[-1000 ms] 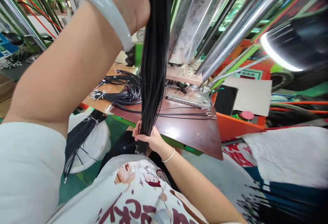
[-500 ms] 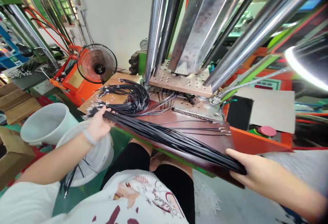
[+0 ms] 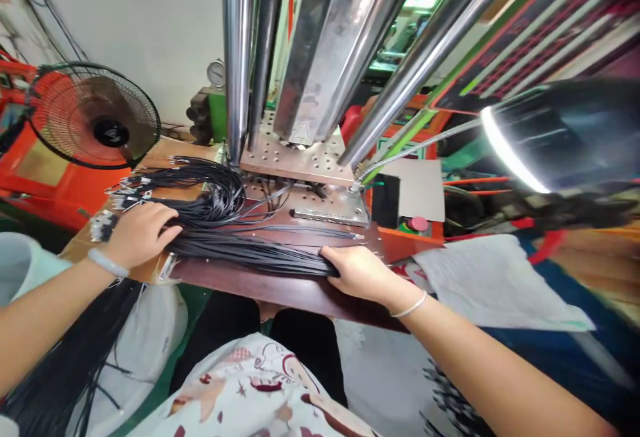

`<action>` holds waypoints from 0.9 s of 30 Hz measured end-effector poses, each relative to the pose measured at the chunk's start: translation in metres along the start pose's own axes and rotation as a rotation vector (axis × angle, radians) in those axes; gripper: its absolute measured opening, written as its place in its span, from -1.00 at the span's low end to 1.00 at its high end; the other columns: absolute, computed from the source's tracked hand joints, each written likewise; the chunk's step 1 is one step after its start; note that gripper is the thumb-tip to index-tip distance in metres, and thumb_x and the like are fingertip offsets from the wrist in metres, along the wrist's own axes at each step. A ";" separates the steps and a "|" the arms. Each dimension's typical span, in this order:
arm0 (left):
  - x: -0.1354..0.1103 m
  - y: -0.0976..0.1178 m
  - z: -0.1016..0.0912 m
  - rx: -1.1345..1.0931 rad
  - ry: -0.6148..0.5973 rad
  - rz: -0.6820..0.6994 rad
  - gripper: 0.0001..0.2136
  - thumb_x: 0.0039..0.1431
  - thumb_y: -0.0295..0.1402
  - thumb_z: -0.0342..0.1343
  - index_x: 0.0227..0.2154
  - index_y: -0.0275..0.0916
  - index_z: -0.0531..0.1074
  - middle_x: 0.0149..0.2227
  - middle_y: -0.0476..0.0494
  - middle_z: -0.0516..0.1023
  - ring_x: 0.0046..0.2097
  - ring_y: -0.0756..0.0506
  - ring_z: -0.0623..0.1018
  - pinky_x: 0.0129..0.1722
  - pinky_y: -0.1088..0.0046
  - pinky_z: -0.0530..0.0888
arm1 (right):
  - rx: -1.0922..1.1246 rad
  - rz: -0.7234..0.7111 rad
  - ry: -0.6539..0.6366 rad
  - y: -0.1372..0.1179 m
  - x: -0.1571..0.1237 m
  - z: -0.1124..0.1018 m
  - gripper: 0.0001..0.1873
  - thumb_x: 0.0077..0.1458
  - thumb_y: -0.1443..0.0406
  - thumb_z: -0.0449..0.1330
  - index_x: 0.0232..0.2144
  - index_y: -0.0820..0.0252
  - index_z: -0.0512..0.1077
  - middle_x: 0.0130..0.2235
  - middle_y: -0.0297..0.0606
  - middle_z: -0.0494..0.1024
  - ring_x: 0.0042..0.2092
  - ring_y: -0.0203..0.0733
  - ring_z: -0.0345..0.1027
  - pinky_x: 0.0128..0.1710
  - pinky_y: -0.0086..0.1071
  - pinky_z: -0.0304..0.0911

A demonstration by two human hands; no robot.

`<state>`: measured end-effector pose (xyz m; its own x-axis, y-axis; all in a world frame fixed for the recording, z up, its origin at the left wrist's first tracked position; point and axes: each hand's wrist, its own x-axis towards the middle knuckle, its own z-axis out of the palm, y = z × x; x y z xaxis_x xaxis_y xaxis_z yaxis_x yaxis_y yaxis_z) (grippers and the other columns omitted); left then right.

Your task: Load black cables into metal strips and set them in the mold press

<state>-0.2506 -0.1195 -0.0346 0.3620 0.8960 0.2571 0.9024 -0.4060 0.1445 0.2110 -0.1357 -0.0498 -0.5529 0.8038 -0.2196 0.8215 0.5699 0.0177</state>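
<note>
A long bundle of thin black cables [image 3: 255, 253] lies along the front of the brown tabletop [image 3: 240, 283]. My left hand [image 3: 143, 233] is closed over its left end, where light connector tips [image 3: 101, 225] stick out. Around the right end my right hand [image 3: 357, 269] is wrapped, hiding the tips there. Behind the bundle rests a coiled heap of similar black cables [image 3: 220, 193], its pale connector ends pointing left. A few loose cables [image 3: 320, 230] run rightward between the bundle and the press [image 3: 300, 157].
Tall steel columns [image 3: 237, 57] rise behind the table. A black fan [image 3: 95, 117] stands at left, a lamp [image 3: 550, 137] at right. More black cables [image 3: 70, 363] hang over a white bucket [image 3: 150, 343] below left. A grey cloth [image 3: 500, 277] lies right; a red button [image 3: 419, 224] is nearby.
The bundle has come down from a slant above the table's front edge to lie level on the tabletop. My right hand has moved inward and left. The view has turned right.
</note>
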 end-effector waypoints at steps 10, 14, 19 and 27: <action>0.012 0.117 0.040 -0.049 -0.069 0.608 -0.62 0.29 -0.29 -0.01 0.11 -0.35 0.31 0.14 -0.35 0.42 0.18 -0.23 0.38 0.19 0.21 0.28 | 0.194 0.034 0.423 0.119 -0.008 0.026 -0.71 0.23 0.17 0.00 -0.13 0.12 0.44 -0.09 -0.03 0.54 -0.06 0.05 0.44 -0.02 -0.12 0.33; 0.032 0.177 0.062 -0.245 -0.212 0.623 -0.36 0.15 -0.25 0.18 0.24 -0.40 0.16 0.31 -0.47 0.14 0.35 -0.31 0.13 0.34 0.13 0.04 | 0.053 0.028 0.194 0.102 0.047 0.006 -0.68 0.27 0.24 -0.01 -0.14 0.31 0.47 -0.21 0.01 0.52 -0.14 -0.04 0.39 -0.10 -0.21 0.26; 0.078 0.204 0.088 -0.454 -0.329 0.339 -0.26 0.08 -0.08 0.21 0.23 -0.43 0.20 0.32 -0.56 0.05 0.36 -0.42 0.04 0.34 0.00 -0.05 | 0.027 0.003 0.209 0.100 0.076 -0.011 -0.74 0.26 0.26 0.05 -0.12 0.28 0.45 -0.06 -0.02 0.49 -0.01 -0.01 0.29 -0.03 -0.19 0.17; 0.081 0.214 0.104 -0.307 -0.342 0.341 -0.17 0.07 0.08 0.13 0.27 -0.41 0.14 0.33 -0.56 0.03 0.37 -0.41 0.02 0.33 -0.04 -0.15 | 0.157 0.138 0.474 -0.013 -0.021 0.024 -0.28 0.23 -0.01 0.03 0.19 0.48 0.21 0.23 0.16 0.28 0.27 0.14 0.09 0.23 -0.02 0.05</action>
<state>-0.0042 -0.1153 -0.0824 0.7218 0.6917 0.0210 0.6306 -0.6699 0.3919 0.2152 -0.1644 -0.0682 -0.4100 0.8797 0.2408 0.8824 0.4494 -0.1395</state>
